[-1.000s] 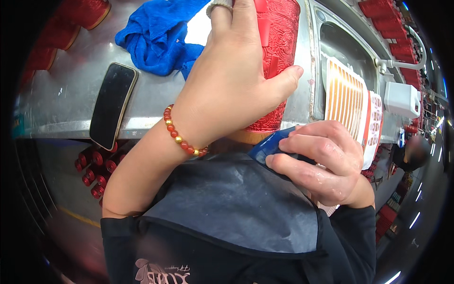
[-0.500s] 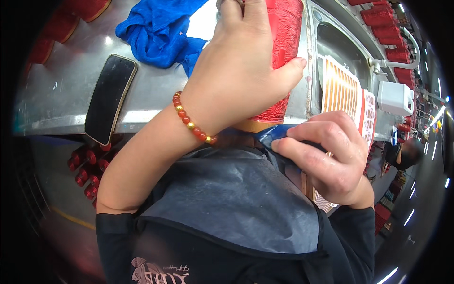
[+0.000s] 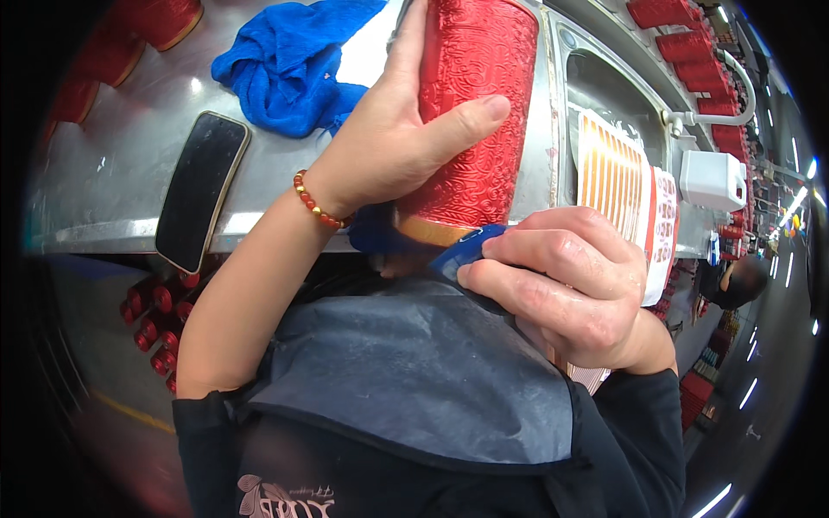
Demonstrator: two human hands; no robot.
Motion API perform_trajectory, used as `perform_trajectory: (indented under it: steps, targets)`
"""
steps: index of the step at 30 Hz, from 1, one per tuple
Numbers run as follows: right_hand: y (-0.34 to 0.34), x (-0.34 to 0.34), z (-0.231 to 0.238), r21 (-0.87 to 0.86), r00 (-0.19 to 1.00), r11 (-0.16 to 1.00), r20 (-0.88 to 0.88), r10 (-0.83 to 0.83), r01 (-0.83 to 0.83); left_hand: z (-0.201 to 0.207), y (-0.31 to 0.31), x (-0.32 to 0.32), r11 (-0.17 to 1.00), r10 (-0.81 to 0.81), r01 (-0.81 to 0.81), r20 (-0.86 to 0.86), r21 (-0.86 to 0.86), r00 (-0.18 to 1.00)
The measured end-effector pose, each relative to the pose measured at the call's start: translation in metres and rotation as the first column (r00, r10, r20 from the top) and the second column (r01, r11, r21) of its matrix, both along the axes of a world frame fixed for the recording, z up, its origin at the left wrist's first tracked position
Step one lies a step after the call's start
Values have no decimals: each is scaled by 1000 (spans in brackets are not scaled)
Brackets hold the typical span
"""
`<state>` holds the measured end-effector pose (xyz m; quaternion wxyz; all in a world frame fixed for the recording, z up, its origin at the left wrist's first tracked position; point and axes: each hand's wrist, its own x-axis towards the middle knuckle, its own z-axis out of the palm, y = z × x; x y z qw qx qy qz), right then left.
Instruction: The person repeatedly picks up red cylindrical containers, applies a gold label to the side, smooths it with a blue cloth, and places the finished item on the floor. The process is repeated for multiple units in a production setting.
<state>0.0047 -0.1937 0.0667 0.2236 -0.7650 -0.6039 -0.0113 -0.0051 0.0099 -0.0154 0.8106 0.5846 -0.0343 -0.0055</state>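
A scuffed metal tabletop (image 3: 121,186) runs across this workshop, and a person in a dark apron (image 3: 423,371) stands close against it. Take the embossed red cylinder (image 3: 479,173) as the clock's centre, with twelve away from the wearer: it lies on the tabletop, its gold-rimmed end toward six, at the near edge. At five o'clock I see the right hand (image 3: 570,281), its fingers bent and nearly closed, pinching a flat blue piece (image 3: 462,252) right by that rim. The left hand (image 3: 389,142) comes in from eight, curved over the cylinder and holding it, thumb stretched across the red surface, the other fingers along the nine o'clock side, their tips hidden from me. Between eight and nine lies a dark phone (image 3: 203,190); toward ten, a crumpled blue cloth (image 3: 281,73). Near four is a gold-striped sheet (image 3: 609,168), with the sink (image 3: 600,78) at two. Farther out, around three, stand a white jug (image 3: 708,180) and a pale faucet (image 3: 734,116). More red cylinders (image 3: 164,17) sit off at ten, and at four, well back, there's another person (image 3: 738,281).
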Motion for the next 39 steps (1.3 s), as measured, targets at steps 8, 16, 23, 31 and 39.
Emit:
perform_trajectory:
  steps: [8, 16, 23, 31, 39]
  targets:
    - [-1, 2, 2, -33, 1000, 999, -3, 21, -21, 17, -20, 1, 606, 208, -320, 243, 728, 948]
    - [0, 5, 3, -29, 999, 998, 3, 49, -49, -18, -5, 3, 995, 98, -102, 156, 15, 983]
    - [1, 6, 4, -46, 999, 998, -5, 53, -53, 29, -23, -6, 564, 294, -362, 230, 742, 928]
    - [-2, 7, 2, -44, 998, 997, -8, 63, -63, -16, -2, 2, 997, 64, -69, 107, 47, 992]
    - [-8, 8, -4, 2, 998, 998, -30, 58, -58, 10, -20, 1, 555, 245, -360, 266, 750, 932]
